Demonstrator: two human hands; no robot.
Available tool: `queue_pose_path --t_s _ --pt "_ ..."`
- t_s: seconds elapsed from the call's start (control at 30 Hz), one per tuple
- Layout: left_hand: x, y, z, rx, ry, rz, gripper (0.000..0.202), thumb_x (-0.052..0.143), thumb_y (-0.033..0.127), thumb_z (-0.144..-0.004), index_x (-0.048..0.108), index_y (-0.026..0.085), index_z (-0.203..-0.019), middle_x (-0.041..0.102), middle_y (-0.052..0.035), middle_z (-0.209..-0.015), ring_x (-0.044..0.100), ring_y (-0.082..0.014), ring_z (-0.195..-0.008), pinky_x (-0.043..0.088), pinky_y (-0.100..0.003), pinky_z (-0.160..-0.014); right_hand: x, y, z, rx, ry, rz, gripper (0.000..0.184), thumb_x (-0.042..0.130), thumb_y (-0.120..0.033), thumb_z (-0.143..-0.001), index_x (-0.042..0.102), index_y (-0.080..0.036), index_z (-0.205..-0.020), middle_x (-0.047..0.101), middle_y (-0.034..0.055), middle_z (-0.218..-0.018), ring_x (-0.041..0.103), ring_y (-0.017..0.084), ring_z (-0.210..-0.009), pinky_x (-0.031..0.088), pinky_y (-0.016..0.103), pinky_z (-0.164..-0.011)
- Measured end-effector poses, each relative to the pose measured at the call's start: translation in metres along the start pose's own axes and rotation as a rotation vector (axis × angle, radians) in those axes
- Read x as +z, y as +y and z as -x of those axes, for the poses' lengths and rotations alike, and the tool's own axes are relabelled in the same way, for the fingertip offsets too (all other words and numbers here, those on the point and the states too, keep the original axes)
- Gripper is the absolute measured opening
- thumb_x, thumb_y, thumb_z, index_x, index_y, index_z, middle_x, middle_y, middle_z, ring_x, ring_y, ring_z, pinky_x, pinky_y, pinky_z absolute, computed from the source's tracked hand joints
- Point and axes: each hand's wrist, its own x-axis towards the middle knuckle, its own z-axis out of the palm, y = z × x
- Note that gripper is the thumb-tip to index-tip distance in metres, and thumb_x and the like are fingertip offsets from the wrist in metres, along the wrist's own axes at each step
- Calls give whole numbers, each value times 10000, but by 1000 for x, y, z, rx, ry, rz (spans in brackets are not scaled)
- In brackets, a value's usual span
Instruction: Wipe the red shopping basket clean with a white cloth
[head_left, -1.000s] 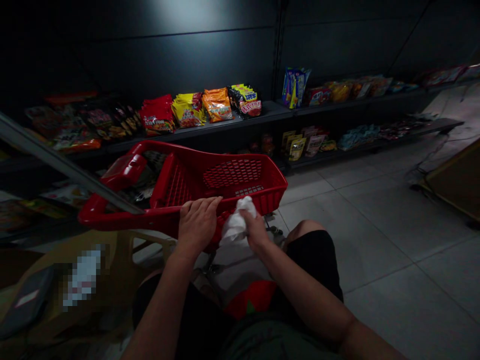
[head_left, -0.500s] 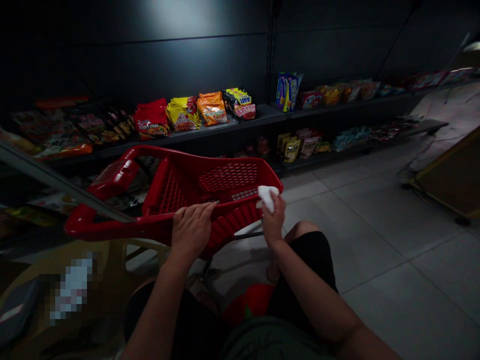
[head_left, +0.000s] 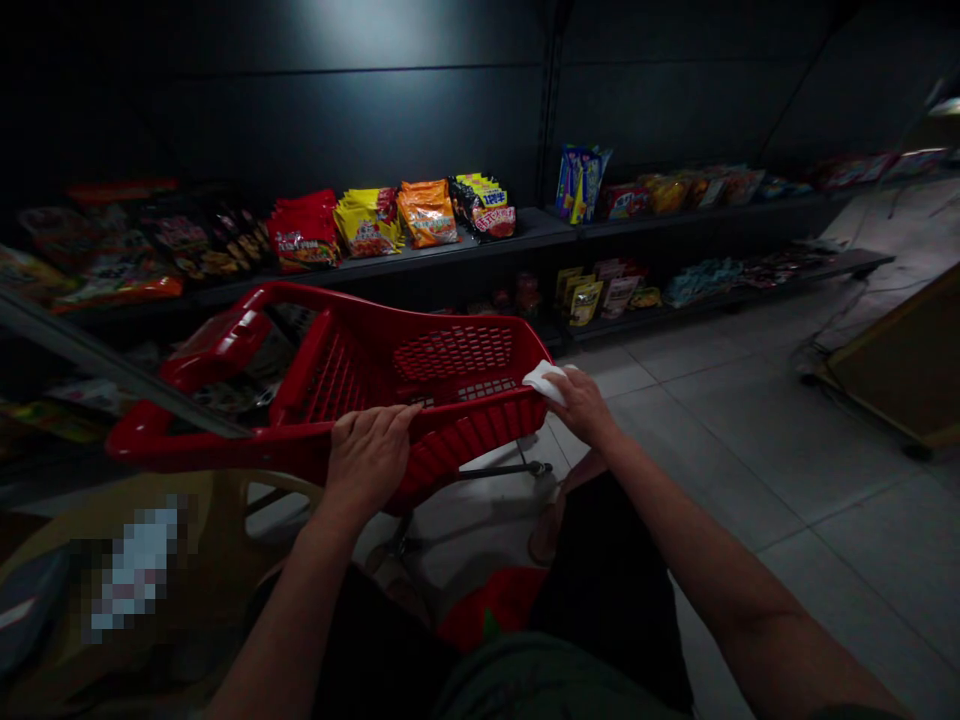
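Observation:
A red plastic shopping cart (head_left: 480, 437) stands in front of me with its handle toward the left. My left hand (head_left: 369, 455) is closed over the cart's near rim, fingers bent across the top edge. At the cart's right end, my right hand (head_left: 586, 405) pinches a folded white cloth (head_left: 544, 380) against the corner of the rim. Its fingertips are partly hidden by the cloth. Through the cart's perforated wall and into its basket, I see no goods.
Behind the cart, a dark shelf (head_left: 536, 228) carries rows of snack packets (head_left: 427, 215). A yellowish stool (head_left: 202, 500) with a dark object on it stands at left. A grey bar crosses the cart handle. On the right is a wheeled brown board (head_left: 900, 370).
My right hand has moved right with the white cloth, from the near side of the rim to its end corner. The cart has shifted slightly left, with my left hand still on it.

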Motion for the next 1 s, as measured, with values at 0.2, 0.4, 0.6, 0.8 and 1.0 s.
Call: queue_pose_path --t_s 0.2,0.4,0.6,0.8,1.0 --pt "1 -4 -2 0 -18 -11 392 456 202 -944 558 268 -1316 693 -74 -1235 578 -263 -1120 288 -477 -1025 23 -100 -6 9 110 -58 502 533 -504 -938 578 -216 -1348 569 109 -1321 314 315 -1386 152 544 -1193" --pt "-2 -11 1 7 -16 -15 340 442 199 -954 588 252 -1257 705 -67 -1204 589 -259 -1112 296 -472 -1011 38 -164 -32 -334 -115 -53 453 444 -244 -997 467 -260 -1450 613 96 -1217 516 241 -1120 361 416 -1041" --pt "0 -19 4 15 -9 14 362 473 156 -909 602 255 -1233 710 -62 -1190 589 -255 -1108 286 -468 -1026 9 -43 -21 -227 -181 -71 356 554 -226 -946 616 -247 -1296 657 81 -1019 569 223 -959 419 374 -932" --pt "7 -14 -5 2 -2 60 401 484 163 -879 607 255 -1249 707 -74 -1191 580 -272 -1124 293 -486 -1038 5 -11 13 213 194 -617 270 659 -274 -849 723 -272 -1112 668 50 -1210 578 206 -1158 414 372 -1058" --pt "11 -14 -17 -18 -14 44 368 478 187 -881 625 261 -1210 712 -78 -1135 583 -280 -1084 298 -494 -1029 96 -72 47 923 780 -1054 485 619 -399 -807 621 -202 -1251 686 45 -1172 644 133 -1017 529 301 -888"
